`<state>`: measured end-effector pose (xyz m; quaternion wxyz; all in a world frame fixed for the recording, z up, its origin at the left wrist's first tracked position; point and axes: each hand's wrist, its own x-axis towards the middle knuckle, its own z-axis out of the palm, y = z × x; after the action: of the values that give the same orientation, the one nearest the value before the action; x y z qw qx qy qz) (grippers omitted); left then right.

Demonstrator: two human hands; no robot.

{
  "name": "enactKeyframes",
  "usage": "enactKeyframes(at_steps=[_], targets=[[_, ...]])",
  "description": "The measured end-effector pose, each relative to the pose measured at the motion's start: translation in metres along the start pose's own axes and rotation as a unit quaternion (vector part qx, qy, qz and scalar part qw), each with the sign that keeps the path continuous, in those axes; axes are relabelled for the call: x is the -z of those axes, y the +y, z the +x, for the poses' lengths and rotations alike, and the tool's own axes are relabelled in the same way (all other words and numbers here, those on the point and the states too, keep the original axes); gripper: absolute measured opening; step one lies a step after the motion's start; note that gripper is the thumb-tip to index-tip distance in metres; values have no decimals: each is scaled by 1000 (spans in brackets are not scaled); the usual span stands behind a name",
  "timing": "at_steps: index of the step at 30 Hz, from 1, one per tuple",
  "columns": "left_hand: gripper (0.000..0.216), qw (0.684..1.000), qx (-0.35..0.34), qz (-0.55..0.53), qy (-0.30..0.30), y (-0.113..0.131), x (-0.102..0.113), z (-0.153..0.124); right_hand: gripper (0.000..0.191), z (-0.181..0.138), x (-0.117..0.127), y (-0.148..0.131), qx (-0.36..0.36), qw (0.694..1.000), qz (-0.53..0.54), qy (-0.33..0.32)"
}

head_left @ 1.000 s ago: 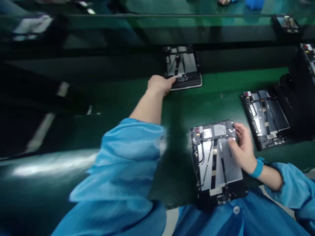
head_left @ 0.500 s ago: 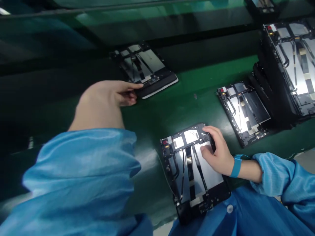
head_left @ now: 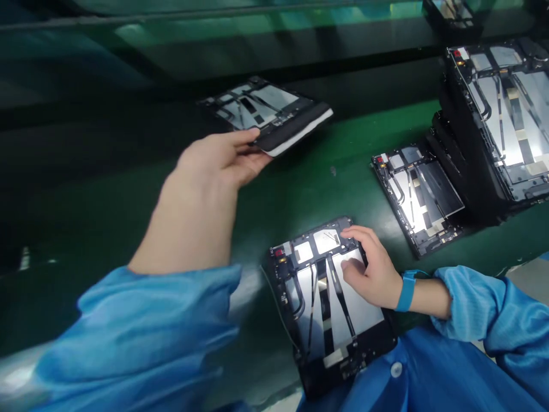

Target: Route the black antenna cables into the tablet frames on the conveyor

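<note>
My left hand [head_left: 223, 163] reaches forward and grips the near edge of an open tablet chassis [head_left: 270, 111], which is tilted up off the green belt [head_left: 128, 194]. My right hand [head_left: 369, 269] rests on a second open tablet chassis [head_left: 326, 303] at the near edge of the table, fingers curled over its upper right part, thumb on the silver plate. Both arms wear blue sleeves, and a blue band circles my right wrist.
A third open chassis [head_left: 418, 197] lies flat to the right. A stack of several more chassis [head_left: 497, 120] stands at the far right. Another unit [head_left: 450, 14] sits at the top right on the far side of the conveyor rail.
My left hand has taken hold of the far chassis and lifted its near edge off the belt, drawing it toward me. My right hand stays on the near chassis.
</note>
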<state>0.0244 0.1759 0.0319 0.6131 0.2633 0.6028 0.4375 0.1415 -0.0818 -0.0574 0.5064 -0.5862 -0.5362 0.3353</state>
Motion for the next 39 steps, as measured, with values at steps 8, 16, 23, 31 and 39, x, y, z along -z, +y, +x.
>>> enactKeyframes(at_steps=[8,16,23,31,39], targets=[[22,959,60,83,-262,-71,-17,-133,37,-38,26,-20,310,945,-98,32],[40,829,-103,385,-394,-103,-34,-152,38,-51,51,-48,320,940,-118,31],[23,852,-158,468,-175,-52,120,-141,50,-52,57,-33,110,975,-182,-70],[8,919,38,347,-186,-125,170,-156,59,-31,31,-12,124,968,-198,-96],[8,921,-189,254,-226,-123,191,-180,20,-12,-13,-58,191,913,-222,-285]])
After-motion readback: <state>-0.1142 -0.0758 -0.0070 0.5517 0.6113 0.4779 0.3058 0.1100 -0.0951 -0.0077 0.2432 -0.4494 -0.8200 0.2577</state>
